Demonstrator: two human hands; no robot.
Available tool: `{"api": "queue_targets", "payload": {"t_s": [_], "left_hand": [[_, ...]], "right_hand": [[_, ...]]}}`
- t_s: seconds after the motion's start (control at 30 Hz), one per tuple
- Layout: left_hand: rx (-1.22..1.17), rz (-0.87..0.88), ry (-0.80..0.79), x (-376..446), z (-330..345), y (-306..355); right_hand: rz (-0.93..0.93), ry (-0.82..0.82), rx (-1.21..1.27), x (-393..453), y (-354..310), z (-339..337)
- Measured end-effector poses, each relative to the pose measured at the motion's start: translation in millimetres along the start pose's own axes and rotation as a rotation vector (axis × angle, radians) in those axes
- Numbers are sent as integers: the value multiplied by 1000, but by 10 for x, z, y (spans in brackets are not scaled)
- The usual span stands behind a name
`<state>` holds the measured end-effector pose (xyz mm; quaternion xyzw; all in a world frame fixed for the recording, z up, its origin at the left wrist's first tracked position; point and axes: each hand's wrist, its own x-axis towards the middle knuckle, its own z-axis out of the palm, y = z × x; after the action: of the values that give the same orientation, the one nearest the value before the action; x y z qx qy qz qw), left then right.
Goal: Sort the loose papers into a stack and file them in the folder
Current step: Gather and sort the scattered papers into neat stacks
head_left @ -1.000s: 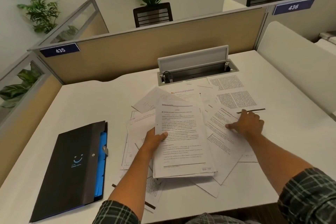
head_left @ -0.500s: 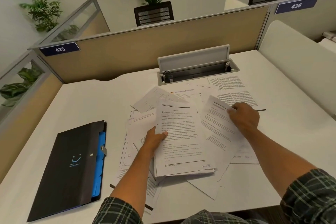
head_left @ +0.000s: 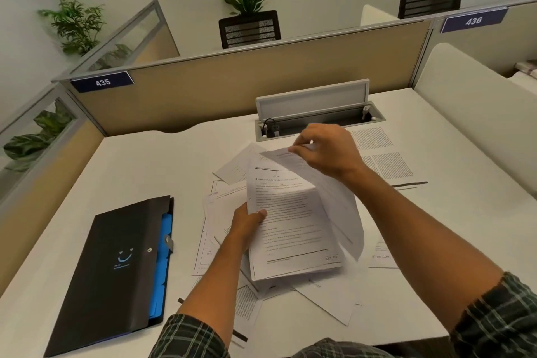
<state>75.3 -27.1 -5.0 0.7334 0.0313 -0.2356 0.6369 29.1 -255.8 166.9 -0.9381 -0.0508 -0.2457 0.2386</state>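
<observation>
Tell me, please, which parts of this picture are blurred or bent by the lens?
Head view: the sheet lifted by the right hand is smeared by motion; print on the stack in the left hand is too soft to read; the wide lens bows the partition.

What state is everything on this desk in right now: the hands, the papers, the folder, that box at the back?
Left hand: grips the stack.
Stack: held, tilted up off the desk.
Right hand: pinches one sheet.
Sheet: lifted, bending over the stack.
Loose papers: scattered flat on the desk.
Folder: closed, lying flat, apart from the papers.
Cable box lid: flipped open.
</observation>
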Motion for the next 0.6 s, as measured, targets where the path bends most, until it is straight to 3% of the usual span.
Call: {"api": "queue_targets", "payload": {"t_s": [0.13,0.33,0.6], "left_hand": [[8,-5,-3,-17,-39,16],[50,12,-20,-26,-106,75],[-37,35,-284,-159,-128,277]], "right_hand": [[-86,34,119,174,-261,-292],[119,51,549,333,-388,-518],[419,-29,509,236,-42,-111]]}}
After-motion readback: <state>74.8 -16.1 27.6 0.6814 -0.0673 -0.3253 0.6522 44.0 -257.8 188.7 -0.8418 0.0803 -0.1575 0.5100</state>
